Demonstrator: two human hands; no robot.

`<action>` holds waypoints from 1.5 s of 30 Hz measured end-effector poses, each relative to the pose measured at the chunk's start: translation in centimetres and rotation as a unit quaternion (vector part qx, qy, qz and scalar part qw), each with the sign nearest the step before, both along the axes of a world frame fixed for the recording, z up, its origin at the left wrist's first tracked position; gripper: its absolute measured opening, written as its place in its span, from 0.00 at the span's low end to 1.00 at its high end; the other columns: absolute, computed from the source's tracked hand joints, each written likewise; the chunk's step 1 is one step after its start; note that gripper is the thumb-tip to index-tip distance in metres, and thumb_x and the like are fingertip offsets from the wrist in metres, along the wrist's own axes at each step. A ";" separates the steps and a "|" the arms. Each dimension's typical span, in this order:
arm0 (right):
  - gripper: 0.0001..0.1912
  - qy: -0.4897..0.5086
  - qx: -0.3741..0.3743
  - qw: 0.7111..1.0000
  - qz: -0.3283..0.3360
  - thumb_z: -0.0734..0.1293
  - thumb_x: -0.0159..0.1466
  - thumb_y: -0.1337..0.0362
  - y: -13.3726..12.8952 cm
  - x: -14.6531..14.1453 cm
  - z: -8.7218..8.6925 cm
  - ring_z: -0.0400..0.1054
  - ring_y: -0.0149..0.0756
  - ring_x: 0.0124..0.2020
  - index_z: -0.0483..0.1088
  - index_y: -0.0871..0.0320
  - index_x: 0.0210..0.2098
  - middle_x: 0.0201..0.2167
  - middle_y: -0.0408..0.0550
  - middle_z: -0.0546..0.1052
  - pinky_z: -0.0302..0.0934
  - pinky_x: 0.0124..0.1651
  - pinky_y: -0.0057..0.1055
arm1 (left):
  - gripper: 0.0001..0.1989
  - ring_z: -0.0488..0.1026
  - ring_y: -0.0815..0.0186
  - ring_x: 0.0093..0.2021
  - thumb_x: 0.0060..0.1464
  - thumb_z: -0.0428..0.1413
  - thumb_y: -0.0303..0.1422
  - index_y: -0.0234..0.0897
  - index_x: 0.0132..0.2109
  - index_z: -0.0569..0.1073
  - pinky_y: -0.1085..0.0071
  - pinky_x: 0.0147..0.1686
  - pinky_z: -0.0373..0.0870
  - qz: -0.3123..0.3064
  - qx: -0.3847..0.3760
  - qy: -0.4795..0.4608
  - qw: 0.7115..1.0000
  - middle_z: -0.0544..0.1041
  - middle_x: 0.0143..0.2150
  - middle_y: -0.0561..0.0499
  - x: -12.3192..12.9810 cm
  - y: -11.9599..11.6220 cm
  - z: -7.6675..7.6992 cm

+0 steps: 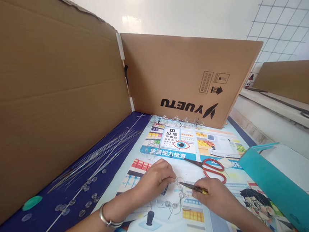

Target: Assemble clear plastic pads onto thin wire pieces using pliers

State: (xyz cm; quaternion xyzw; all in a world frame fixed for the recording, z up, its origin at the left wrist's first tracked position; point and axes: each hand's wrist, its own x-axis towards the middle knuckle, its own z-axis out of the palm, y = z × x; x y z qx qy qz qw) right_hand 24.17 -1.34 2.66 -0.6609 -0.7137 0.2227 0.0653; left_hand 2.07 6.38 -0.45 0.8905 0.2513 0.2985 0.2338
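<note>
My left hand (161, 176), with a silver bangle on the wrist, is closed in a pinch on one end of a thin wire strung with clear beads (175, 205). The beaded wire hangs and curls over the printed mat between my hands. In my right hand (218, 197) is a pair of pliers (194, 187) with dark jaws and a yellowish grip. Its jaws point left, close to the wire by my left fingertips; whether they grip it I cannot tell. Just beyond lies a pair of red-handled scissors (210, 167).
Loose straight wires (101, 155) and several clear discs (86, 187) lie on the blue cloth at left, near a green oval piece (32, 202). Cardboard walls (183, 73) stand left and behind. More tangled beaded wire (182, 121) lies at the back. A teal box (282, 188) is at right.
</note>
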 end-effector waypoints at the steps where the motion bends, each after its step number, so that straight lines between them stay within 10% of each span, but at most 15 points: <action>1: 0.11 -0.012 0.002 1.000 0.002 0.60 0.59 0.57 0.0 0.1 0.1 0.64 0.31 0.31 0.69 0.55 0.27 0.28 0.42 0.72 0.48 0.29 0.25 | 0.08 0.65 0.64 0.39 0.57 0.50 0.27 0.38 0.36 0.74 0.68 0.39 0.63 0.000 -0.001 0.002 1.000 0.72 0.34 0.49 0.0 0.0 0.1; 45: 0.08 -0.226 0.043 0.970 0.078 0.60 0.62 0.61 -0.6 -0.1 0.7 0.67 0.35 0.34 0.68 0.55 0.31 0.32 0.44 0.73 0.48 0.28 0.28 | 0.11 0.66 0.60 0.44 0.49 0.59 0.31 0.40 0.42 0.70 0.62 0.47 0.59 -0.024 -0.056 0.056 0.997 0.71 0.39 0.50 1.0 -0.8 -0.7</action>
